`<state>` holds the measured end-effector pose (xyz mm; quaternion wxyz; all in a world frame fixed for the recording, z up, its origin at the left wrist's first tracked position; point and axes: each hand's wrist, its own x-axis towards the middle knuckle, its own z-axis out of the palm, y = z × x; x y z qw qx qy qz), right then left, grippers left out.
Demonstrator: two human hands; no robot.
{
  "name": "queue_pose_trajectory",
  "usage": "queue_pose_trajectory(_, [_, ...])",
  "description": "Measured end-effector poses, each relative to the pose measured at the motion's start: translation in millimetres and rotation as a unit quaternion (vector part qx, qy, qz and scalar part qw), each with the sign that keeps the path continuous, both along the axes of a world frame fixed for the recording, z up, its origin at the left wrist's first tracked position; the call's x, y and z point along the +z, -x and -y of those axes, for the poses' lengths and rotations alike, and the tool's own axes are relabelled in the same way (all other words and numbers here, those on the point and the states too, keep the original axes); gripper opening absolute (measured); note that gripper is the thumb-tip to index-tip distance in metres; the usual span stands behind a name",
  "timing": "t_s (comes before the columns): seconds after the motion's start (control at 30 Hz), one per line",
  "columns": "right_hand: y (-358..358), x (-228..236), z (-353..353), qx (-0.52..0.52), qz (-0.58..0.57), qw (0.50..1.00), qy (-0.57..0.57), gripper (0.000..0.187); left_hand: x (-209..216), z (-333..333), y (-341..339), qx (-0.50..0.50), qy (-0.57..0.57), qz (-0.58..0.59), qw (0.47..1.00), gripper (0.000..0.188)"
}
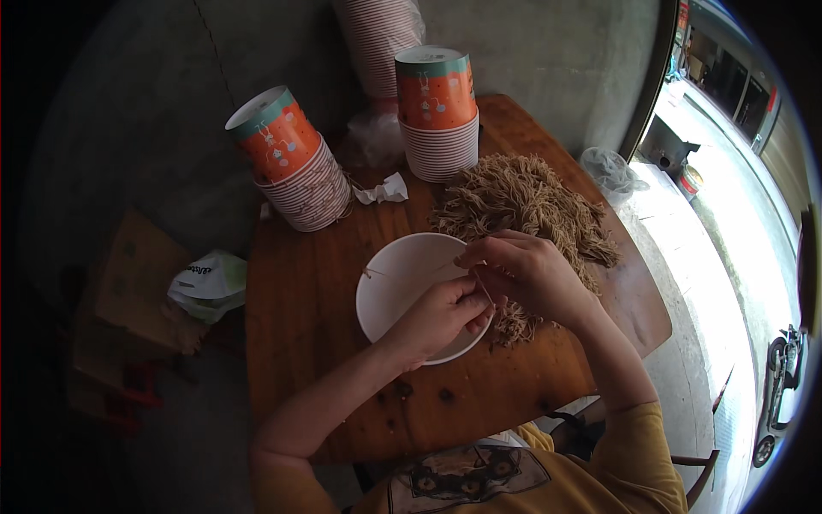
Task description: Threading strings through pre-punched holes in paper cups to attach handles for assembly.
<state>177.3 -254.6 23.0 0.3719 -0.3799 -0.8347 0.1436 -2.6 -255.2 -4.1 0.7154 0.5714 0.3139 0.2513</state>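
Observation:
A white-lined paper bucket (390, 295) stands on the wooden table in front of me, its wide mouth facing up. At its right rim my left hand (445, 313) is closed, its thumb and fingers pinched together. Just beside it my right hand (531, 270) is bent over with its fingers closed. A thin pale cord (485, 289) runs between the two hands; its ends are hidden by the fingers. A short piece of brown cord (369, 272) sticks out at the bucket's left rim. Behind my right hand lies a big heap of brown twisted cords (531, 201).
Two stacks of upside-down orange and green paper buckets, left (295, 163) and right (437, 111), stand at the back. Crumpled white paper (385, 189) lies between them. A taller wrapped stack (381, 47) leans at the wall. Cardboard boxes (133, 283) sit left of the table.

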Motion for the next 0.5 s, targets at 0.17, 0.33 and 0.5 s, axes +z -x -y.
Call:
queue_pose_trajectory(0.17, [-5, -2, -12, 0.024, 0.08, 0.996, -0.02, 0.015, 3, -4, 1, -0.046, 0.005, -0.004, 0.999, 0.018])
queue_pose_trajectory(0.33, [-13, -8, 7, -0.122, 0.001, 0.992, -0.035, 0.019, 2, -5, -3, 0.008, 0.061, -0.004, 0.998, 0.019])
queue_pose_trajectory(0.5, [-6, -29, 52, -0.137, -0.07, 0.983, 0.099, 0.021, -5, -8, -4, 0.008, 0.057, 0.004, 0.998, 0.02])
